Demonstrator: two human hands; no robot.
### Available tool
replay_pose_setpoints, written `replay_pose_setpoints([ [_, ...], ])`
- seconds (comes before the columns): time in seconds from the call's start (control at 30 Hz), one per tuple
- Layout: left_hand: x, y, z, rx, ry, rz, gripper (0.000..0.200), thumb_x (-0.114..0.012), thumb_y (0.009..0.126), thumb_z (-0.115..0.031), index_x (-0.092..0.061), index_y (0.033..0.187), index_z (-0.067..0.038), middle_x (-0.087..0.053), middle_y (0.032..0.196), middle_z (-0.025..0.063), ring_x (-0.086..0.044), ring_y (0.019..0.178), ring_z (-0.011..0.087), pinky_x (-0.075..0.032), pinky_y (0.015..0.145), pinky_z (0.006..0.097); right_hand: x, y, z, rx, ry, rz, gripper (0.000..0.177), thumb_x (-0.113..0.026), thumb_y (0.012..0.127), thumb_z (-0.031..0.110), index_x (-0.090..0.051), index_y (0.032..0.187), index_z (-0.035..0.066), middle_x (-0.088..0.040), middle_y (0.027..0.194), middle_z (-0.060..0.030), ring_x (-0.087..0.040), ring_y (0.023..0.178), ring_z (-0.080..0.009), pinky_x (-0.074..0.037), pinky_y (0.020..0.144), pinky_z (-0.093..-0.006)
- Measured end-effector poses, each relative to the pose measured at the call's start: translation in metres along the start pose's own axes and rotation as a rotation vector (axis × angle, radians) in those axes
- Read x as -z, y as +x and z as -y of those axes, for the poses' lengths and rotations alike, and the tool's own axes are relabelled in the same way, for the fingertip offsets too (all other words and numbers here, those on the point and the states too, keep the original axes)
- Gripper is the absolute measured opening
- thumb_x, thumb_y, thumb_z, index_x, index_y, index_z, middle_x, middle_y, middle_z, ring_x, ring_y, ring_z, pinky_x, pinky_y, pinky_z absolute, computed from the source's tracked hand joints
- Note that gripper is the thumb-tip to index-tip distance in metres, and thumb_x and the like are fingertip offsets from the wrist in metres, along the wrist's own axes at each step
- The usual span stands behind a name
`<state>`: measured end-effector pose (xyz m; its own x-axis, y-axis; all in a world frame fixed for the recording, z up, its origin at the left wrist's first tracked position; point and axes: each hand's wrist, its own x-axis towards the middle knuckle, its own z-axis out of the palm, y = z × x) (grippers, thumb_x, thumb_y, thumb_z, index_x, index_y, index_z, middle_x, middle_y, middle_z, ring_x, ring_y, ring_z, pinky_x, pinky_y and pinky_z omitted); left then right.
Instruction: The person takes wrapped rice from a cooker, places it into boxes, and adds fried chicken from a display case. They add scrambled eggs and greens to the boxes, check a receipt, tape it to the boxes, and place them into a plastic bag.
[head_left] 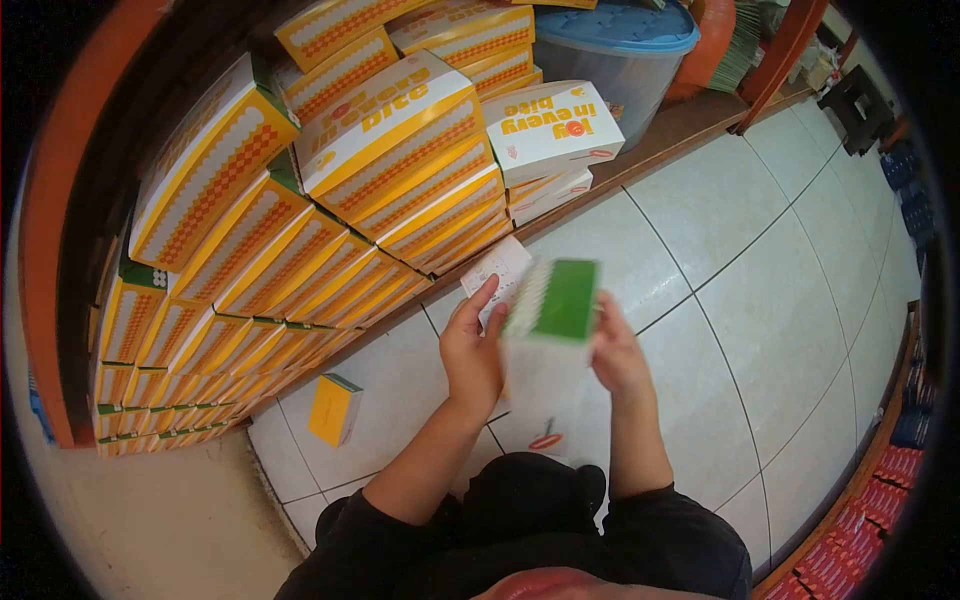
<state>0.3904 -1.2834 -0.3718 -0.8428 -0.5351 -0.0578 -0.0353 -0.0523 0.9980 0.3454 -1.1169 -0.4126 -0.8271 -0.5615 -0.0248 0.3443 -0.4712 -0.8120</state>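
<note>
A white carton (552, 385) with a green end panel (567, 300) is held up in front of my body, smeared by motion. My left hand (470, 350) grips its left side, fingers pointing up and away from me. On the opposite side, my right hand (619, 350) has its fingers curled at the carton's edge. Just beyond my left fingers a pale printed piece (497, 270) shows near the shelf edge, partly covered by the hand and carton. A small yellow box (335, 410) with a green side rests on the tiled floor (720, 330) to the left.
Stacks of yellow-and-white cartons (400, 130) fill the left side and back. White cartons with yellow lettering (555, 120) stand beside a clear tub with a blue lid (620, 25). A dark stool (857, 110) is at the far right, and red packets (860, 530) line the lower right.
</note>
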Motion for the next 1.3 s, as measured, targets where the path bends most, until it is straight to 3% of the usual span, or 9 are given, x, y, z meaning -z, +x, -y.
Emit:
replay_pose_setpoints([
  [0.17,0.018,0.015,0.004,-0.196,0.36,-0.096,0.03,-0.053,0.081,-0.004,-0.059,0.11,-0.003,-0.058,0.09,0.0155,-0.058,0.081,0.025,-0.045,0.073,0.0311,-0.029,-0.02,-0.035,-0.333,-0.119,0.055,0.092,-0.077,0.065,0.042,-0.028,0.131,0.001,-0.046,0.12,-0.0073,-0.042,0.113,-0.0169,-0.031,0.097,-0.0302],
  [0.4,0.048,-0.01,-0.04,-0.084,0.708,0.271,0.02,-0.052,0.074,-0.004,-0.064,0.09,-0.008,-0.057,0.08,0.015,-0.057,0.078,0.0328,-0.046,0.069,0.0384,-0.06,-0.066,-0.036,0.082,-0.195,0.518,0.082,-0.077,0.066,0.028,-0.03,0.128,0.002,-0.043,0.123,-0.0105,-0.043,0.113,-0.0191,-0.035,0.094,-0.0369],
  [0.53,0.141,-0.023,-0.07,0.052,1.146,0.476,0.013,-0.056,0.072,-0.013,-0.064,0.078,-0.004,-0.059,0.08,0.0172,-0.057,0.076,0.0347,-0.046,0.07,0.043,0.014,-0.028,0.034,0.197,-0.114,-0.32,0.05,-0.036,0.089,0.036,-0.046,0.117,-0.005,-0.057,0.111,-0.0163,-0.057,0.101,-0.0233,-0.05,0.082,-0.0373],
  [0.63,0.232,-0.032,-0.068,0.444,1.643,0.284,0.023,-0.048,0.076,-0.015,-0.063,0.079,0.001,-0.061,0.083,0.0238,-0.059,0.085,0.0351,-0.047,0.075,0.0442,0.022,0.082,0.088,0.361,-0.141,-0.549,0.048,-0.043,0.09,0.031,-0.036,0.126,0.0,-0.051,0.12,-0.0157,-0.054,0.107,-0.0263,-0.048,0.087,-0.0413],
  [0.77,0.382,-0.046,0.037,0.738,1.862,0.267,0.04,-0.059,0.075,-0.021,-0.052,0.109,0.0,-0.043,0.123,0.0247,-0.056,0.101,0.0327,-0.048,0.084,0.0371,-0.038,0.185,0.088,0.154,-0.076,-0.893,0.041,-0.05,0.087,0.029,-0.039,0.123,0.012,-0.053,0.114,-0.0095,-0.055,0.103,-0.0247,-0.045,0.084,-0.049],
  [0.93,0.425,-0.038,0.137,0.881,1.862,0.461,0.113,-0.079,0.054,-0.043,-0.015,0.139,-0.005,-0.016,0.143,0.0207,-0.047,0.115,0.033,-0.044,0.092,0.0347,-0.004,0.257,0.06,0.373,-0.11,-0.62,0.067,-0.058,0.083,0.028,-0.017,0.133,0.01,-0.041,0.125,-0.0112,-0.047,0.108,-0.0253,-0.039,0.09,-0.0451],
  [1.0,0.438,-0.037,0.175,0.851,1.758,0.353,0.124,-0.082,0.048,-0.046,-0.009,0.141,-0.008,-0.015,0.144,0.02,-0.045,0.118,0.0323,-0.044,0.093,0.0356,0.009,0.252,0.059,0.358,-0.087,-0.478,0.056,-0.045,0.088,0.039,-0.028,0.13,0.006,-0.042,0.126,-0.011,-0.045,0.113,-0.0262,-0.035,0.095,-0.0433],
  [1.13,0.422,-0.024,0.187,0.85,1.585,0.254,0.121,-0.084,0.046,-0.041,-0.013,0.139,-0.011,-0.01,0.145,0.0183,-0.045,0.118,0.0315,-0.044,0.093,0.0362,-0.04,0.207,0.067,0.204,-0.019,-0.596,0.055,-0.033,0.09,0.046,-0.035,0.127,0.005,-0.039,0.13,-0.0113,-0.034,0.124,-0.0267,-0.029,0.101,-0.0432],
  [1.3,0.415,-0.03,0.199,0.86,1.539,0.242,0.112,-0.084,0.048,-0.039,-0.02,0.135,-0.01,-0.005,0.146,0.0175,-0.046,0.116,0.0315,-0.044,0.093,0.0357,0.028,0.124,-0.042,0.139,-0.851,-0.749,0.054,-0.054,0.085,0.028,-0.033,0.127,0.001,-0.039,0.128,-0.0163,-0.039,0.111,-0.0278,-0.03,0.096,-0.0407],
])
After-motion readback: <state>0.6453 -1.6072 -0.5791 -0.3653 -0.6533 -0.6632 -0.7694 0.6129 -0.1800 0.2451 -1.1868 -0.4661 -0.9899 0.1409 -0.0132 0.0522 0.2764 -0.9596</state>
